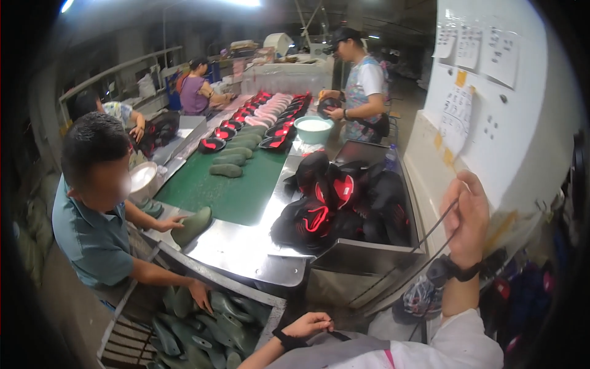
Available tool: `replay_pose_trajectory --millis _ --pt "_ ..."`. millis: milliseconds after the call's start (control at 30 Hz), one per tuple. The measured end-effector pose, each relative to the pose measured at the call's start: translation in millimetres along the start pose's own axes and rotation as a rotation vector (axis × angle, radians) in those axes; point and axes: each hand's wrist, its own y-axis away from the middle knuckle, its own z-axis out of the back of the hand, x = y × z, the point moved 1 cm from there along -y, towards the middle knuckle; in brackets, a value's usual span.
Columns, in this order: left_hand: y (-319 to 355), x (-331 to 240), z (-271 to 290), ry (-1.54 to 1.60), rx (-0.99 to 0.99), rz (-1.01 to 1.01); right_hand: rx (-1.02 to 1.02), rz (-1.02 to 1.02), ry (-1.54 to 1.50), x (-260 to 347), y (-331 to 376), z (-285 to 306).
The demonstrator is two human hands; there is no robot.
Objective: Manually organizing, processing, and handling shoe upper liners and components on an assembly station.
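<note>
My right hand (467, 215), raised at the right with a black band on its wrist, is closed around a thin black cord (439, 222). Two strands of the cord run down and left from it, past the corner of a metal tray. At the bottom middle, my left hand (308, 324) is low in front of my body with its fingers pinched together. A small dark bit shows at its fingertips, but I cannot make out what it is or whether it joins the cord. My left wrist also wears a black band.
A metal tray (362, 253) holds black and red shoe uppers (316, 215). Shoe lasts (227, 171) and uppers line a green conveyor belt (203, 184). At left, a co-worker handles a green last (193, 226) above a crate (215, 280) of lasts. Others work farther back; a white cabinet (516, 111) stands at right.
</note>
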Motion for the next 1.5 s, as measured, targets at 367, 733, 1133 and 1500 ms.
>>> replay_pose_trajectory --millis 367,733,1133,1500 --pt "95 -16 -9 -0.153 -0.222 0.071 -0.162 -0.392 0.204 65 82 98" --pt "88 -51 -17 -0.18 -0.149 0.078 -0.223 -0.393 1.191 101 156 154" --pt "22 -50 -56 -0.123 0.054 0.009 -0.799 -0.124 0.049 130 200 186" --pt "-1 -44 -80 0.254 0.023 0.021 -0.911 -0.031 0.2 157 235 174"
